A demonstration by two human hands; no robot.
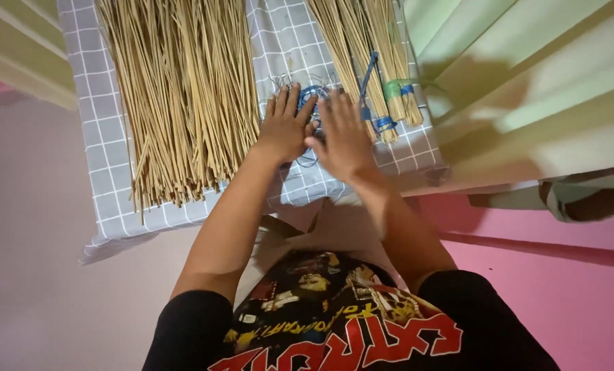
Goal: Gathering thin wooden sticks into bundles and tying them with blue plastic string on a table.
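My left hand (pixel 286 124) lies flat, fingers apart, on a grey checked cloth (pixel 111 185) beside a big loose pile of thin tan sticks (pixel 183 96). My right hand (pixel 341 134) rests next to it, fingers spread, over a tangle of blue string (pixel 312 94). Just right of that hand lie bundles of the same sticks (pixel 372 62), tied near their ends with blue and green bands. Whether either hand pinches the string is hidden by the fingers.
The cloth covers a small raised surface whose near edge hangs above my lap. Pale green panels (pixel 527 82) stand to the right, a pink floor (pixel 568 288) lies below, and a patterned cloth (pixel 589 196) sits at the right edge.
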